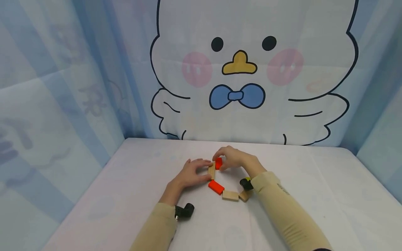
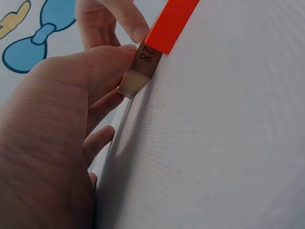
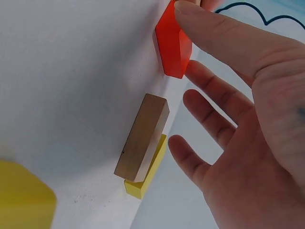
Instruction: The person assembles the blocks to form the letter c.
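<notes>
My left hand (image 1: 190, 173) pinches a plain wooden block (image 1: 211, 171) between thumb and fingers; dark marks like "28" show on it (image 2: 144, 57) in the left wrist view. Just beyond, my right hand (image 1: 233, 157) grips a red block (image 1: 218, 163) with thumb and forefinger. Its other fingers are spread apart in the right wrist view, off the red block (image 3: 174, 43). A second red block (image 1: 216, 187) lies at the near end of the wooden one. From there the curve continues with a wooden block (image 1: 230, 196) and another wooden block (image 1: 245, 196).
Near the right wrist, a wooden block (image 3: 142, 137) lies against a yellow block (image 3: 151, 167); a larger-looking yellow block (image 3: 24, 195) is cut off at the view's corner. A pale cloth covers the table (image 1: 125, 195). A printed curtain (image 1: 238, 122) hangs behind it.
</notes>
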The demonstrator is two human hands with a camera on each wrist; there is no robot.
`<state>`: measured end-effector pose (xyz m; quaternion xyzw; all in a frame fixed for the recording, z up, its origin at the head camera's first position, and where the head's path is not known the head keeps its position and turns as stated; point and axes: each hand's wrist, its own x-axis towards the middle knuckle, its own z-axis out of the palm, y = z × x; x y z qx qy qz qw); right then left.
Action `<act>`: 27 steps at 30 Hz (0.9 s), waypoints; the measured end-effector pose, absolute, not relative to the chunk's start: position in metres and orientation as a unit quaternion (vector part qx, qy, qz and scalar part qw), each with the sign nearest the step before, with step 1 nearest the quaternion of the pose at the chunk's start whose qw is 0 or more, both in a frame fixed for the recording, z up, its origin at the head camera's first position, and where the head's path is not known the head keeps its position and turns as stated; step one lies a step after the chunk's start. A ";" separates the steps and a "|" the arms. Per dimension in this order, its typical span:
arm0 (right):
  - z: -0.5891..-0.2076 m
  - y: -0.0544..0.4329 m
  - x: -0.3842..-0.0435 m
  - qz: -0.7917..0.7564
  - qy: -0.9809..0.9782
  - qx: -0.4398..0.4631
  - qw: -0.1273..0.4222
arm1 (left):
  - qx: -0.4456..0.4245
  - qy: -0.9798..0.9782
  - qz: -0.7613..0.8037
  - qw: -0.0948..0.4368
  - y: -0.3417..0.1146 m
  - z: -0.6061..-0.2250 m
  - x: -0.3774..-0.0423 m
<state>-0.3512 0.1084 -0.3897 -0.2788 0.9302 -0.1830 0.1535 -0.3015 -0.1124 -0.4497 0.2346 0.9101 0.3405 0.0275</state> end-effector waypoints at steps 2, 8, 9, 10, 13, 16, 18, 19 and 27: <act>-0.391 0.108 -0.351 -0.181 0.931 -0.278 0.153 | 0.234 0.910 0.341 0.027 -0.113 -0.450 -0.301; -0.393 0.104 -0.347 -0.176 0.931 -0.278 0.159 | 0.231 0.910 0.341 0.034 -0.115 -0.451 -0.297; -0.392 0.104 -0.346 -0.175 0.931 -0.278 0.159 | 0.231 0.911 0.339 0.035 -0.115 -0.451 -0.297; -0.392 0.104 -0.346 -0.175 0.932 -0.276 0.159 | 0.231 0.912 0.338 0.034 -0.115 -0.451 -0.297; -0.390 0.106 -0.345 -0.172 0.934 -0.269 0.158 | 0.234 0.912 0.336 0.030 -0.116 -0.451 -0.297; -0.389 0.109 -0.344 -0.170 0.936 -0.263 0.160 | 0.238 0.910 0.339 0.027 -0.115 -0.450 -0.297; -0.388 0.111 -0.344 -0.169 0.937 -0.261 0.161 | 0.238 0.910 0.338 0.026 -0.115 -0.450 -0.297; -0.388 0.112 -0.344 -0.170 0.937 -0.260 0.162 | 0.236 0.911 0.336 0.027 -0.114 -0.450 -0.297; -0.388 0.118 -0.349 -0.182 0.938 -0.247 0.160 | 0.226 0.916 0.330 0.031 -0.112 -0.450 -0.300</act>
